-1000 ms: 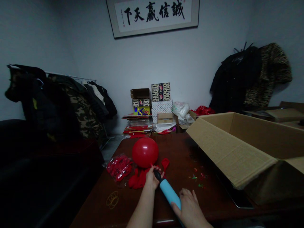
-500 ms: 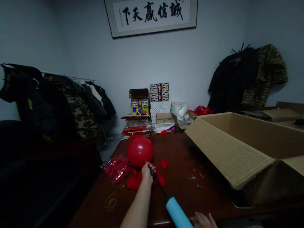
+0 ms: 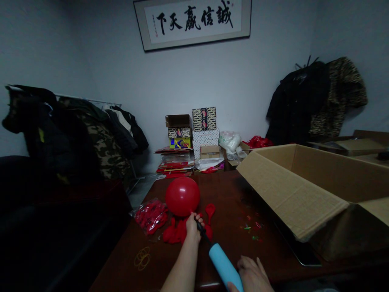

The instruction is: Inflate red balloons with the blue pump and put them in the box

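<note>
Left hand closed round the slim black end of 1 blue pump, at the neck of 1 inflated red balloon, presumably keeping both joined; balloon over the table. Right hand wrapped on the pump's near end, likely steadying it. Nearby: 1 plastic bag, 1 open carton, limp balloons, overlapping, count unclear.

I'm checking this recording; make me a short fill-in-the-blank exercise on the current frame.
The inflated balloon is coloured ____.
The pump has a barrel coloured light ____.
The hand nearest the inflated balloon is the person's ____ one.
The big open box is made of ____.

Missing words: red; blue; left; cardboard.
</note>
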Tool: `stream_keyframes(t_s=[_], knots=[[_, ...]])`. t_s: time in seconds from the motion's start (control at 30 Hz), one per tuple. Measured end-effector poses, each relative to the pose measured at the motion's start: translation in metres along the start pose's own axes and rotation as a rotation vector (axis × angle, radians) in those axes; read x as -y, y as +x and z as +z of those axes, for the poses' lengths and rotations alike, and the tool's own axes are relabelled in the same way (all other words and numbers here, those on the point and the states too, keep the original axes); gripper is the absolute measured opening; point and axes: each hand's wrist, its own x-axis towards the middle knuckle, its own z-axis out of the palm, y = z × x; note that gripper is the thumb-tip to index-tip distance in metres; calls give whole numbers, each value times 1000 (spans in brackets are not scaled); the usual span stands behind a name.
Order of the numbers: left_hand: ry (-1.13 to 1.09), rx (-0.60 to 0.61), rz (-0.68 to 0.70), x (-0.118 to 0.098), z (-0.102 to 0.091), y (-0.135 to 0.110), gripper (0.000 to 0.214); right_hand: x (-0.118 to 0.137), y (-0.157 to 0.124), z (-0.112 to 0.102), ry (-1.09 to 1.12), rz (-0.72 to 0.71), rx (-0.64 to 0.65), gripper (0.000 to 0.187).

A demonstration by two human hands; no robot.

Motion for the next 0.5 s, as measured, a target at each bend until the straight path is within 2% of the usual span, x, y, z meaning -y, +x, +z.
stream_keyframes(t_s=[0.13,0.27,0.5], knots=[[12,11,0,4,-3,-3,18,22,15,-9,-16,16,-91,47],[40,1,-32,3,-9,-2,17,37,29,-7,-18,43,-140,46],[74,-2,-30,2,-12,2,18,34,26,6,9,27,-65,48]])
